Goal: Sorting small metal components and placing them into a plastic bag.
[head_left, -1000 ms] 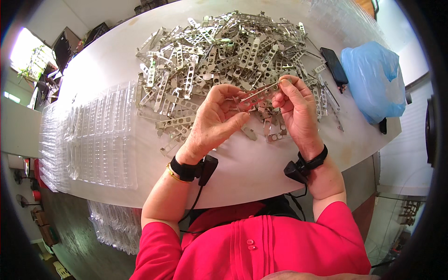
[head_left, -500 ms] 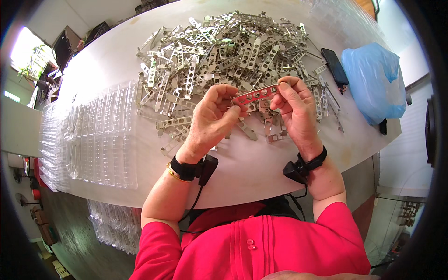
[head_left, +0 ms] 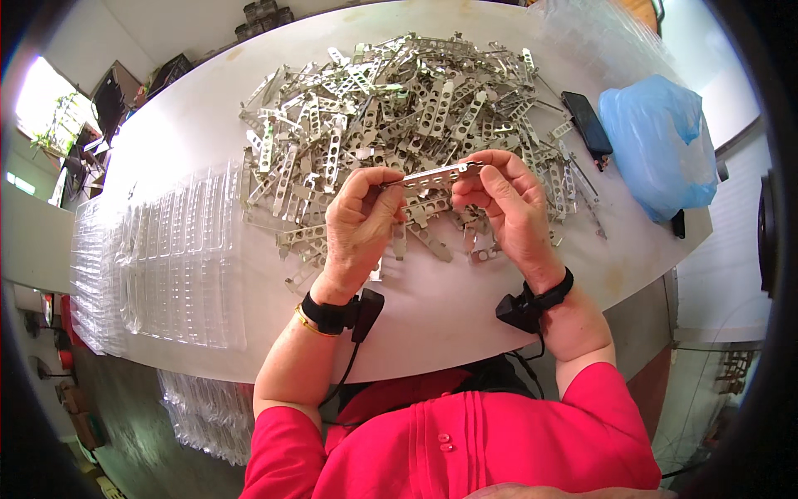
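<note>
A narrow metal bracket with a row of holes (head_left: pixel 439 174) is held level above the white table (head_left: pixel 465 308). My left hand (head_left: pixel 359 224) pinches its left end. My right hand (head_left: pixel 509 208) grips its right end with thumb and fingers. Just beyond and under both hands lies a big heap of similar silver perforated brackets (head_left: pixel 391 108), spread across the middle of the table. Both wrists wear black bands with small black units.
Clear plastic trays (head_left: pixel 179 254) lie stacked on the table's left side, with more below the edge. A dark phone (head_left: pixel 587 123) and a blue plastic bag (head_left: pixel 661 145) sit at the right. The table's near edge runs in front of my red shirt.
The bracket between my hands has turned from a slant, through a flat face-on view, to a level edge-on position. Both hands stayed in place.
</note>
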{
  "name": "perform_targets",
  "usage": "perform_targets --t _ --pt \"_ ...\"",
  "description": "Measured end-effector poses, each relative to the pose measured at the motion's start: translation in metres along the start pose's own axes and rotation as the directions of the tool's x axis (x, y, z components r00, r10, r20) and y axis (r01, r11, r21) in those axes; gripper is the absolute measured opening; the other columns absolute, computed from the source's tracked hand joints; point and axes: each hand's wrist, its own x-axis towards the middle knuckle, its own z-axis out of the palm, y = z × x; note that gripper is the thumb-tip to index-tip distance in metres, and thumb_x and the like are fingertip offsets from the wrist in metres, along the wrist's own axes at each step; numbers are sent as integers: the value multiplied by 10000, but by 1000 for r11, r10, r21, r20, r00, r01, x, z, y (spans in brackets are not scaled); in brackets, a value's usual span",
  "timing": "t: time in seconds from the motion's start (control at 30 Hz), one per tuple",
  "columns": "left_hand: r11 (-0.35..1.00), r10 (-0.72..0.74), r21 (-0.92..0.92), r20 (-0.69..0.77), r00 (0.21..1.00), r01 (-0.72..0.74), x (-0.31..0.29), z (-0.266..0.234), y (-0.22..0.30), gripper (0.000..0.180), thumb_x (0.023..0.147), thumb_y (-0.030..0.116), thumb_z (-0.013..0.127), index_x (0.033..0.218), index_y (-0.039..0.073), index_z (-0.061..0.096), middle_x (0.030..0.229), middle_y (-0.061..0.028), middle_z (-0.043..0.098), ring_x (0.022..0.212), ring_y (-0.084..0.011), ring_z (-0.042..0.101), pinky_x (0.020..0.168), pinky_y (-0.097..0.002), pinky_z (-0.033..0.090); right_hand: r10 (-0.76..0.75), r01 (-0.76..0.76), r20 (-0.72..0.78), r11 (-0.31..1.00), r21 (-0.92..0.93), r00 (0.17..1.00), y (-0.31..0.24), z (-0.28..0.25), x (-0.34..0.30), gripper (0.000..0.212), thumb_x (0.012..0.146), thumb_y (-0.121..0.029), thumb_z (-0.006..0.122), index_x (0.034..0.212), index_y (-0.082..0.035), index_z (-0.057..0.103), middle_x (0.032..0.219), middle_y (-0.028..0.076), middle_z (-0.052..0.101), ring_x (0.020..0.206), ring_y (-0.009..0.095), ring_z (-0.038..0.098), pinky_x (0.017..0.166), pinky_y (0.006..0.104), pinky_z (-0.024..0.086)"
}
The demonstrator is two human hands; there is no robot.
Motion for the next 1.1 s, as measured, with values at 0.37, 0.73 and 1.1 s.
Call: perform_targets --t 0.37,0.73,1.1 --pt "996 17 -85 -3 1000 -18 1 1 -1 154 982 20 588 1133 0 614 883 -30 661 779 -96 637 730 -235 535 -35 34 26 999 36 999 3 -6 2 188 1023 -151 558 1129 -12 627 976 92 698 885 149 694 813 293 591" --pt "999 40 5 4 999 -40 0 0 -2 150 979 20 595 1126 3 617 842 -14 649 742 -71 599 691 -211 498 -21 19 39 998 54 999 2 -3 0 160 1010 -123 569 1123 -17 607 1004 74 676 868 139 678 813 293 578" --pt "997 43 66 72 996 -48 -2 3 -3 145 969 5 598 1112 19 620 832 12 618 723 -62 585 675 -209 504 -43 58 63 966 -254 997 6 1 -4 140 958 -102 661 1081 -45 624 870 10 666 769 58 627 707 211 515"
